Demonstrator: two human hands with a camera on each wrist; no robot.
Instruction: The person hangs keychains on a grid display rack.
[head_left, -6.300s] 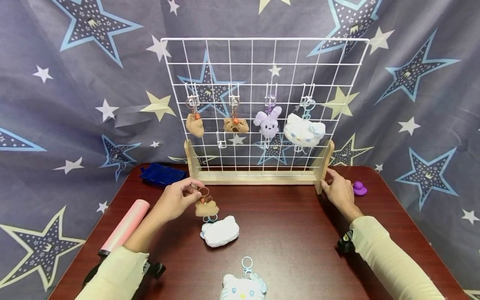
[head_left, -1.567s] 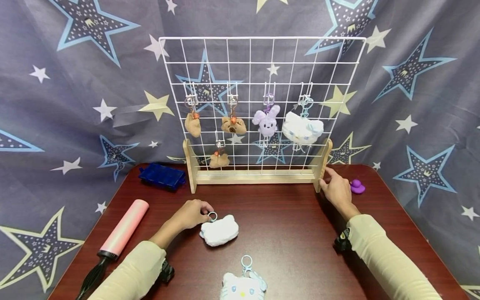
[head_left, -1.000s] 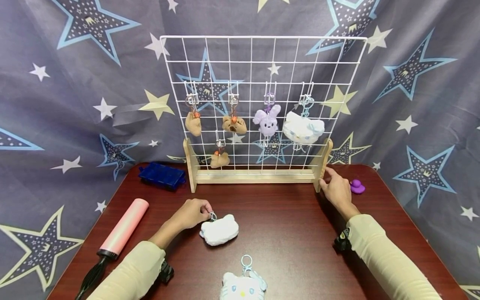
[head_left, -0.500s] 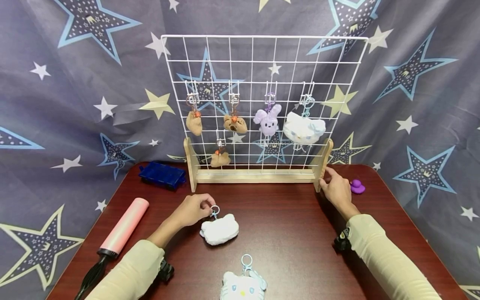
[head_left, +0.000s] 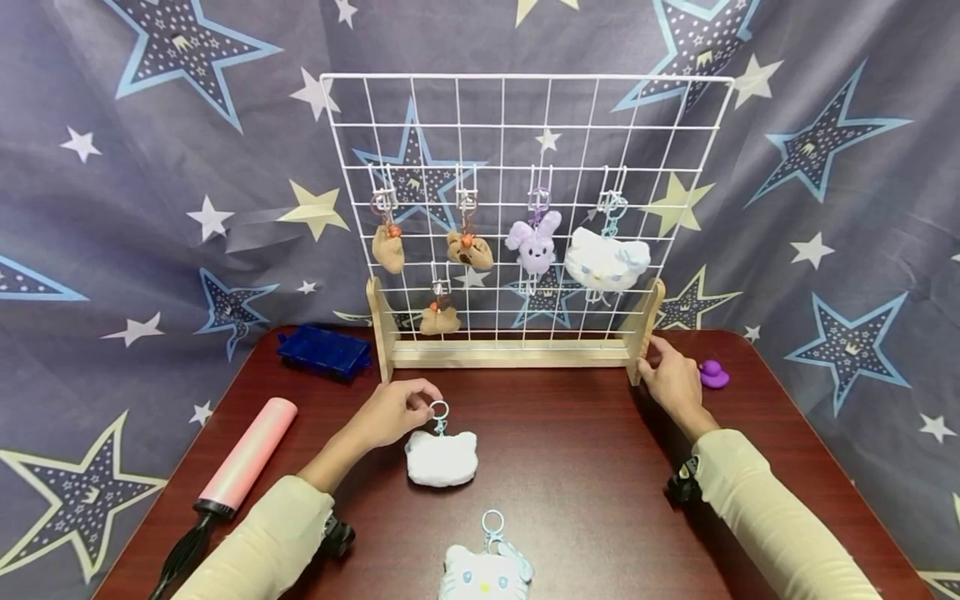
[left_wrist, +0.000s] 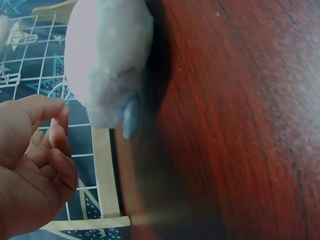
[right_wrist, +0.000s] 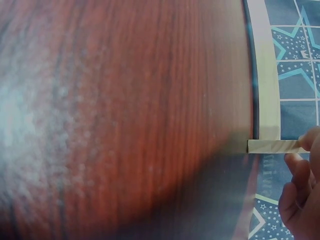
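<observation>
My left hand (head_left: 392, 414) pinches the light-blue ring (head_left: 439, 410) of a white plush keychain (head_left: 441, 460), which hangs upright with its plain back to the head camera. In the left wrist view this plush (left_wrist: 110, 45) sits past the fingertips, over its dark shadow. My right hand (head_left: 673, 385) holds the right wooden foot (head_left: 647, 327) of a white wire grid rack (head_left: 525, 77); the right wrist view shows thumb and fingers on either side of that foot (right_wrist: 272, 146). A second white cat plush keychain (head_left: 486, 575) lies face up at the table's front.
On the rack's hooks hang two brown plush keychains (head_left: 388, 248), a purple one (head_left: 536, 248) and a white one (head_left: 606, 260), with another brown one (head_left: 439, 319) lower left. A blue case (head_left: 324, 350), a pink pump (head_left: 251, 454) and a purple duck (head_left: 714, 375) rest on the table (head_left: 570, 475).
Earlier, my left hand held a brown plush keychain, which now hangs on the lower left hook. It has since taken the white plush's ring and raised it, tipping the plush upright. My right hand stays put.
</observation>
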